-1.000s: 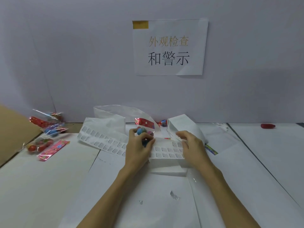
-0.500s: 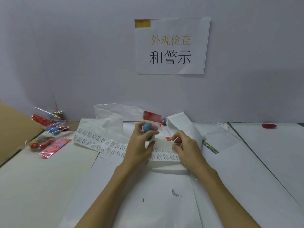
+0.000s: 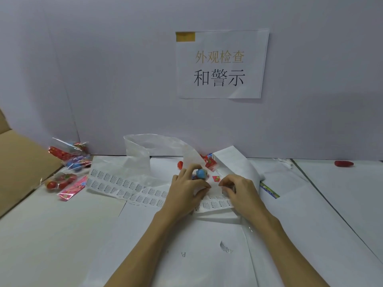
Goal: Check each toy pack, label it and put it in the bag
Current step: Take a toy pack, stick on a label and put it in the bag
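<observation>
A table [image 3: 51,235] covered in white paper sheets runs up to a plain pale wall [image 3: 103,69]. A printed sign [image 3: 221,64] with Chinese characters is fixed to the wall, with a strip of yellow tape [image 3: 185,36] at its upper left corner. At the far left edge a brown cardboard flap [image 3: 22,162] slants across the table.

The left hand [image 3: 186,190] holds a toy pack [image 3: 201,174], fingers curled round it, a blue ball showing between thumb and fingers. It is held just above the label sheet [image 3: 128,186], near the middle of the table. The right hand [image 3: 238,188] rests on the right end of that sheet, its fingertips pinching at a label; the grip is closed on the sheet's edge. The sheet is a long strip with two rows of small printed labels, stretching left across the table.

Behind the hands a clear bag [image 3: 157,146] stands open against the wall, and a few red packs [image 3: 210,161] lie just right of it. A white roll [image 3: 234,162] arches up behind the right hand. A heap of packs [image 3: 68,164] in red, blue and pink sits at the left by the cardboard. A small red object [image 3: 344,163] lies well apart on the far right, near the wall. A loose label [image 3: 226,246] lies on the paper between the forearms.
</observation>
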